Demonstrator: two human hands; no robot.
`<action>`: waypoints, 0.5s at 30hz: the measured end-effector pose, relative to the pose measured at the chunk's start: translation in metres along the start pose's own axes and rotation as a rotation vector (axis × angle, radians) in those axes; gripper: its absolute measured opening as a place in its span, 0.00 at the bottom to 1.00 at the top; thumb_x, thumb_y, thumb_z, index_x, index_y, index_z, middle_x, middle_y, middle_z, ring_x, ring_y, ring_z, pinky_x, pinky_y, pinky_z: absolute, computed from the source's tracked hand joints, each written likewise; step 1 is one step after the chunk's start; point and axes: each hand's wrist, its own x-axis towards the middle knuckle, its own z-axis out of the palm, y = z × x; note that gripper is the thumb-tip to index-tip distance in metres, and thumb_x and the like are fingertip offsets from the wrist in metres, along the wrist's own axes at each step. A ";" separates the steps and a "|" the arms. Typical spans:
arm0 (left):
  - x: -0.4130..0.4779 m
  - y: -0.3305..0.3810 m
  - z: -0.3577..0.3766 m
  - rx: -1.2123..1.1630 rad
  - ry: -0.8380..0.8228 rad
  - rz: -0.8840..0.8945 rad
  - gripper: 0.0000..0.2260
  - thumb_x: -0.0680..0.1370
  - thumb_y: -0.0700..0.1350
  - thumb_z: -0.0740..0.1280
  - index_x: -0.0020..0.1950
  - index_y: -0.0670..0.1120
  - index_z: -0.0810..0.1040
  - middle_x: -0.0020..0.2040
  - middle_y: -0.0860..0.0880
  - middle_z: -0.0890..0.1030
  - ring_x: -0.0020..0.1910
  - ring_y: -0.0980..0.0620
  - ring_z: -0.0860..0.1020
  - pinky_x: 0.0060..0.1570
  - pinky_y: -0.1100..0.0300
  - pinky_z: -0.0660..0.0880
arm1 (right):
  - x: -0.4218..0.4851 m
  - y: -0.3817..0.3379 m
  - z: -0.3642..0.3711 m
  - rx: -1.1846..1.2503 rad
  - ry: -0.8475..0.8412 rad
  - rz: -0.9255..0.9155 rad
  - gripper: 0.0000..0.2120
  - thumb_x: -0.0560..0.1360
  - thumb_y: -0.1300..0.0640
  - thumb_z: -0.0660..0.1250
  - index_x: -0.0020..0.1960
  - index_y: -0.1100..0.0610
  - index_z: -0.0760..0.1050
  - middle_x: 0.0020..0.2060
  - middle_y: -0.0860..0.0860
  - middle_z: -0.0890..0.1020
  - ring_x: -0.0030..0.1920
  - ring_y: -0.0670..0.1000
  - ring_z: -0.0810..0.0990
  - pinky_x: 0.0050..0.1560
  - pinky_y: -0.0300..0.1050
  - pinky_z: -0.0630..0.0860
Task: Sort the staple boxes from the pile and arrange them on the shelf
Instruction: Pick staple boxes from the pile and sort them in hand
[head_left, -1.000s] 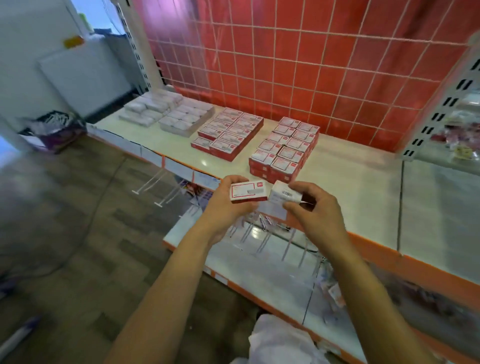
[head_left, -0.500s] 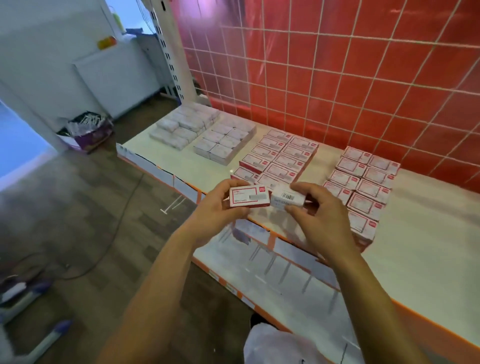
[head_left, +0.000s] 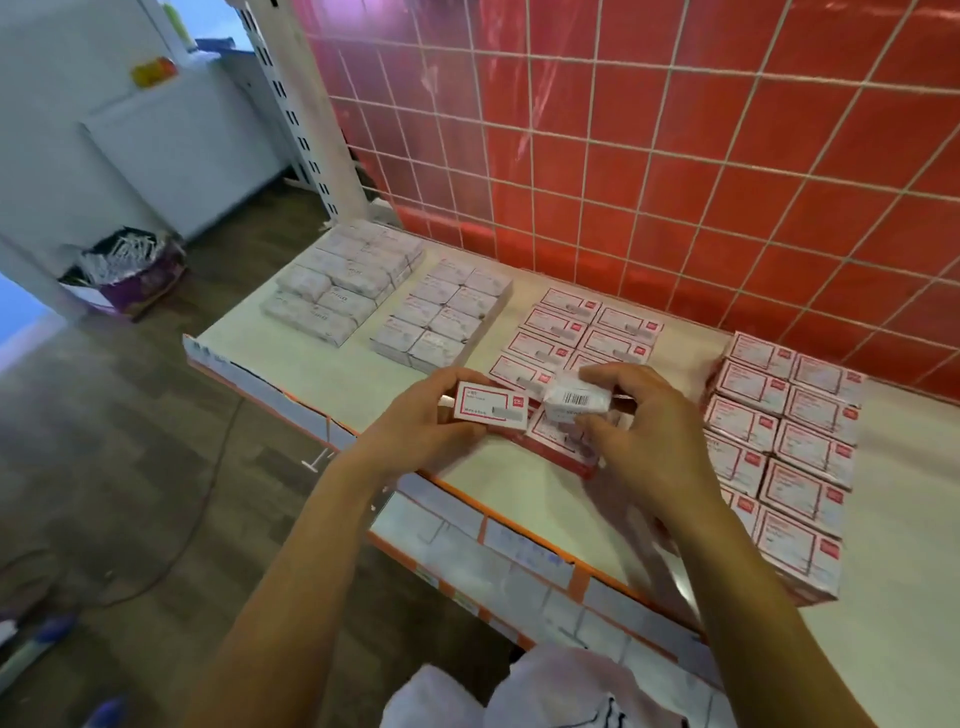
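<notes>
My left hand (head_left: 415, 431) holds a red-and-white staple box (head_left: 491, 405) label up, over the front of the white shelf (head_left: 524, 488). My right hand (head_left: 644, 441) holds a second staple box (head_left: 576, 400), turned so its white barcode side shows. Both boxes hover just above the front end of a block of red-and-white boxes (head_left: 582, 332) laid in two rows. A larger block of the same boxes (head_left: 779, 447) lies to the right. Two blocks of paler white boxes (head_left: 441, 317) (head_left: 343, 280) sit at the shelf's left end.
A red panel with a white wire grid (head_left: 649, 156) backs the shelf. A white slotted upright (head_left: 301, 104) stands at its left end. Lower shelf (head_left: 519, 551) with hooks juts out below. A box of white sticks (head_left: 130, 265) and a cable (head_left: 197, 514) lie on the floor. A white plastic bag (head_left: 519, 696) sits below my arms.
The view has shifted left and closer to the shelf. Both hands moved forward with their boxes, from in front of the shelf edge to above the middle red block's front end.
</notes>
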 end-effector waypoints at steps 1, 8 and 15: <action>0.003 0.000 -0.002 0.061 -0.009 0.017 0.17 0.74 0.42 0.72 0.59 0.58 0.74 0.56 0.59 0.79 0.53 0.63 0.78 0.47 0.71 0.75 | 0.003 0.000 0.001 -0.008 0.004 0.007 0.19 0.72 0.63 0.70 0.62 0.52 0.76 0.60 0.45 0.74 0.56 0.43 0.71 0.49 0.25 0.67; 0.012 0.000 -0.006 0.423 0.093 0.004 0.27 0.73 0.49 0.73 0.69 0.53 0.65 0.62 0.53 0.77 0.46 0.58 0.78 0.50 0.63 0.75 | 0.015 -0.005 0.015 -0.038 0.025 0.043 0.20 0.72 0.61 0.71 0.62 0.51 0.75 0.62 0.46 0.75 0.57 0.41 0.70 0.54 0.29 0.67; 0.026 -0.002 -0.008 0.538 0.036 0.102 0.26 0.75 0.51 0.71 0.68 0.53 0.63 0.61 0.51 0.80 0.51 0.52 0.81 0.52 0.56 0.75 | 0.029 -0.019 0.036 -0.014 0.093 0.075 0.19 0.71 0.62 0.72 0.61 0.51 0.76 0.61 0.48 0.76 0.57 0.44 0.73 0.58 0.36 0.69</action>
